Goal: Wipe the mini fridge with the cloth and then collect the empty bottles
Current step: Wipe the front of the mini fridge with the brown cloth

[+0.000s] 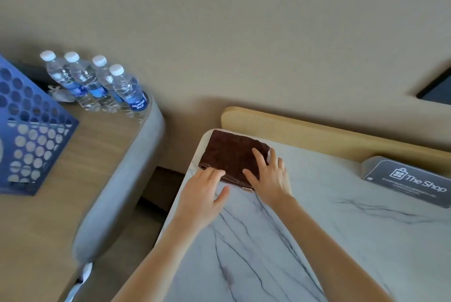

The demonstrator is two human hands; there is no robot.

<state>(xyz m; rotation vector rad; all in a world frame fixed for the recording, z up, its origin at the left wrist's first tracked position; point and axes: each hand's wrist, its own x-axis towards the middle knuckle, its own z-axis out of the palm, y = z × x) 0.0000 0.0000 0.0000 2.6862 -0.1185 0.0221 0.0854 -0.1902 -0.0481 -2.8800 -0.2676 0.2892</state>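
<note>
A folded brown cloth (231, 155) lies at the far left corner of the white marble-patterned surface (341, 228). The left hand (203, 194) rests at its near edge, fingers loosely spread; the right hand (269, 174) presses flat on it, fingers splayed. Four capped bottles (97, 82), one labelled "Aquafina", stand on the neighbouring wooden surface (73, 179). A grey sign (410, 179) reads "The Shop".

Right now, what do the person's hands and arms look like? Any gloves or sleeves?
Both hands are bare: no gloves on the left hand or the right hand. No rings, watch or bracelets show. Both forearms are bare as far as the picture reaches, with no sleeves in sight. The fingernails look short and unpainted, though the picture is a bit blurry.
</note>
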